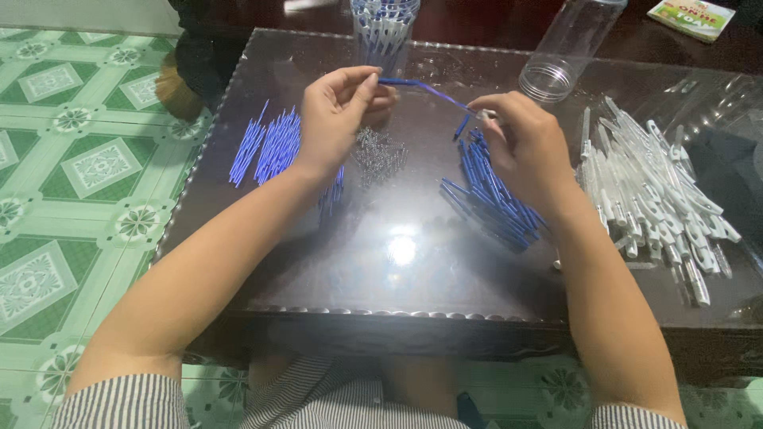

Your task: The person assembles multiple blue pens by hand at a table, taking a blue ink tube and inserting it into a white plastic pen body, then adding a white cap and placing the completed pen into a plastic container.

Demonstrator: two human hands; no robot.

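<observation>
Pinching a blue refill (421, 88) at both ends, our left hand (338, 119) and right hand (520, 143) hold it slanting across the glass table (397, 246), above the springs (380, 151).

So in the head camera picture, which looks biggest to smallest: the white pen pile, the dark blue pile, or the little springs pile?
1. White pen pile, largest.
2. Dark blue pile, partly hidden by the right hand.
3. Springs pile, smallest.
</observation>
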